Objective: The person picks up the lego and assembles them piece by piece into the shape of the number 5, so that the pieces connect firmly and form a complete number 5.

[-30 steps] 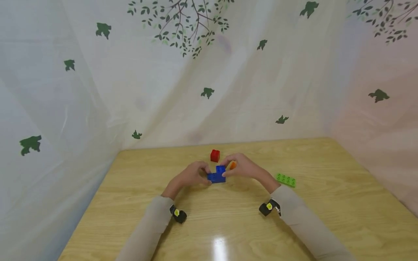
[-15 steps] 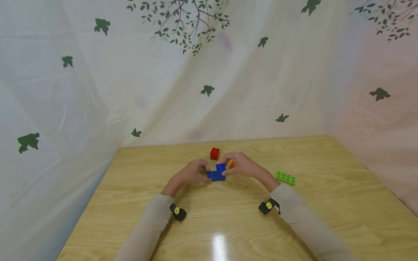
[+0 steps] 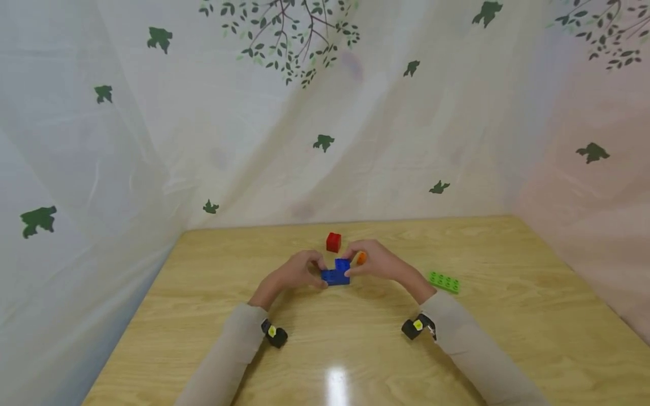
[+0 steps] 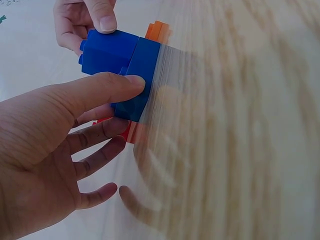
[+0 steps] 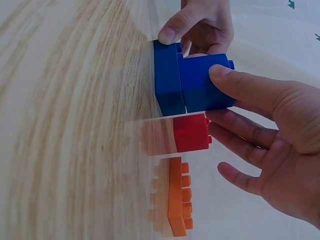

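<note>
Two blue toy building bricks stand joined near the middle of the table. The lower, longer brick (image 3: 331, 277) lies along the tabletop, and the taller, square brick (image 5: 200, 82) sits on its right end. My left hand (image 3: 298, 270) pinches the free left end of the lower brick, thumb on its near side (image 4: 132, 107). The right hand (image 3: 378, 261) pinches the upper brick between thumb and fingers. In the right wrist view a thin gap line shows between the two bricks, and studs point up from the upper one.
A red brick (image 3: 333, 242) stands just behind the blue pair. Partly hidden behind my right hand lies a flat orange brick (image 5: 176, 195). Further right, beyond the right wrist, is a flat green brick (image 3: 444, 282). A printed curtain (image 3: 254, 169) hangs behind the wooden table (image 3: 345, 344).
</note>
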`<action>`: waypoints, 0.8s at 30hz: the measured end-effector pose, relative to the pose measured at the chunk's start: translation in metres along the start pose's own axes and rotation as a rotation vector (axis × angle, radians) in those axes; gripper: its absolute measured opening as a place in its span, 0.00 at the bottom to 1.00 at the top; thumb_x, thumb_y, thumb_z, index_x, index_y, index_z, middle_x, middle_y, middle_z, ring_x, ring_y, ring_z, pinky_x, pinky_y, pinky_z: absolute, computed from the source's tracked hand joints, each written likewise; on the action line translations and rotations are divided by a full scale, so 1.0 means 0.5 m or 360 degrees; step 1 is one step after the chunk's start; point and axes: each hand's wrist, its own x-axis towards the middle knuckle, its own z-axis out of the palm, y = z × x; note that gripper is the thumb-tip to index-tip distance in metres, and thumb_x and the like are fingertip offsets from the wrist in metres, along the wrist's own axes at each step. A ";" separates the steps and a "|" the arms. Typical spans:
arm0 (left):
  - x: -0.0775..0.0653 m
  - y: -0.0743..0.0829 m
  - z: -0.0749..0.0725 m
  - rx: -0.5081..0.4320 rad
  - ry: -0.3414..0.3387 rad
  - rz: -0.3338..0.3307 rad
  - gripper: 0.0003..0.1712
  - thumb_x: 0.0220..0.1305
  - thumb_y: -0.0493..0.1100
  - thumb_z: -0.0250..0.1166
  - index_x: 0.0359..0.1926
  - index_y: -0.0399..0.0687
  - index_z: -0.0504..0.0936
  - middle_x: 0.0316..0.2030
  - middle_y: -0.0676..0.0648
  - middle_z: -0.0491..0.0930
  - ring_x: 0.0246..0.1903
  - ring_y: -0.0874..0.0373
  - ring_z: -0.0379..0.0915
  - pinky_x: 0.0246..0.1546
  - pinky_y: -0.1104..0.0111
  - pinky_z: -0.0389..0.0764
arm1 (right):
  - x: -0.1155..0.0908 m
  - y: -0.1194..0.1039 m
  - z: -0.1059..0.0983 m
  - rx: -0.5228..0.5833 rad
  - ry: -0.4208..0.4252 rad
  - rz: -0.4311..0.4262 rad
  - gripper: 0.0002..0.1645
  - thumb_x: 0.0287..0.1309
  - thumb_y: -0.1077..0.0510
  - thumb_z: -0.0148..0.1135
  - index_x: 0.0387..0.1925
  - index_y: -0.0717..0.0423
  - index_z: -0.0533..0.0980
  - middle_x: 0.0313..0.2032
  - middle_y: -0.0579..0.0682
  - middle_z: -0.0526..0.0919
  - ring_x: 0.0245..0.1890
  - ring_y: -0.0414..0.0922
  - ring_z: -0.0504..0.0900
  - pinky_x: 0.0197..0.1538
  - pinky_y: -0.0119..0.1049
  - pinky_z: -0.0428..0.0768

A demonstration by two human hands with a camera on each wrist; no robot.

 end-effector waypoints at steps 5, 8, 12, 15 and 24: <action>-0.002 0.003 0.003 0.0004 -0.0010 0.0011 0.16 0.50 0.38 0.80 0.37 0.43 0.83 0.39 0.48 0.83 0.41 0.58 0.73 0.50 0.62 0.76 | -0.005 0.004 0.002 0.0036 0.0007 0.0019 0.15 0.57 0.58 0.75 0.44 0.58 0.84 0.42 0.52 0.88 0.49 0.58 0.84 0.58 0.58 0.77; -0.002 0.004 0.004 0.0010 0.0003 0.0001 0.15 0.50 0.38 0.80 0.37 0.44 0.83 0.38 0.49 0.83 0.41 0.58 0.73 0.50 0.62 0.76 | -0.005 0.003 -0.001 0.0038 0.0005 0.0028 0.16 0.57 0.58 0.75 0.46 0.58 0.84 0.42 0.52 0.89 0.49 0.58 0.84 0.57 0.58 0.78; 0.001 0.000 0.005 0.0010 0.0007 0.0002 0.15 0.50 0.38 0.80 0.37 0.43 0.82 0.38 0.49 0.83 0.41 0.58 0.73 0.50 0.62 0.76 | -0.003 0.004 -0.003 0.0022 -0.0004 0.0057 0.17 0.56 0.58 0.76 0.47 0.58 0.85 0.43 0.52 0.89 0.49 0.57 0.85 0.57 0.57 0.79; 0.000 -0.005 0.011 0.0004 0.0011 -0.0001 0.15 0.51 0.38 0.80 0.37 0.43 0.82 0.38 0.49 0.83 0.41 0.58 0.73 0.50 0.62 0.76 | -0.005 0.004 0.001 0.0026 -0.0004 0.0078 0.17 0.56 0.58 0.76 0.47 0.58 0.85 0.44 0.52 0.90 0.49 0.55 0.85 0.57 0.56 0.79; -0.003 0.002 0.008 0.0034 0.0017 0.0001 0.15 0.51 0.39 0.80 0.37 0.44 0.82 0.38 0.49 0.82 0.40 0.57 0.74 0.50 0.61 0.76 | -0.005 0.005 -0.001 0.0015 0.0007 0.0054 0.18 0.56 0.58 0.75 0.48 0.59 0.85 0.45 0.52 0.90 0.49 0.53 0.86 0.58 0.56 0.79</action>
